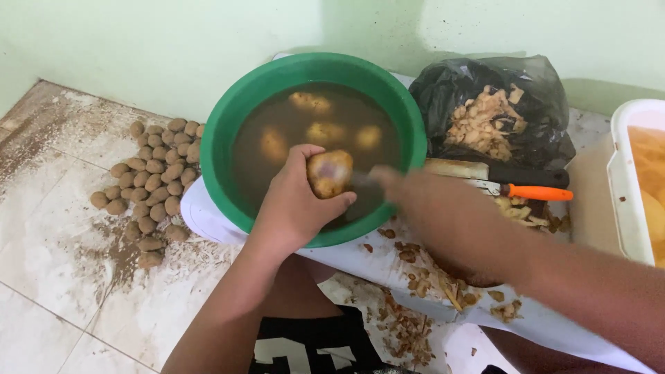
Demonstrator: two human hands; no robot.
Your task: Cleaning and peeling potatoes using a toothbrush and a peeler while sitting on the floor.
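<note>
the left hand (294, 201) is closed around a half-peeled potato (330, 173), holding it over the near rim of the green basin (228, 125). the right hand (398, 187) is blurred, gripping a dark tool whose shape i cannot tell, its tip just beside the potato. the basin holds muddy brown water with several peeled potatoes (325, 131) floating in it. behind it, a black plastic bag (540, 90) is filled with pale peelings (piled loosely). a white tub (627, 180) at the right edge holds something yellow. an orange-handled peeler (533, 192) lies near the bag. unpeeled potatoes (149, 180) heap on the floor, left of the basin.
</note>
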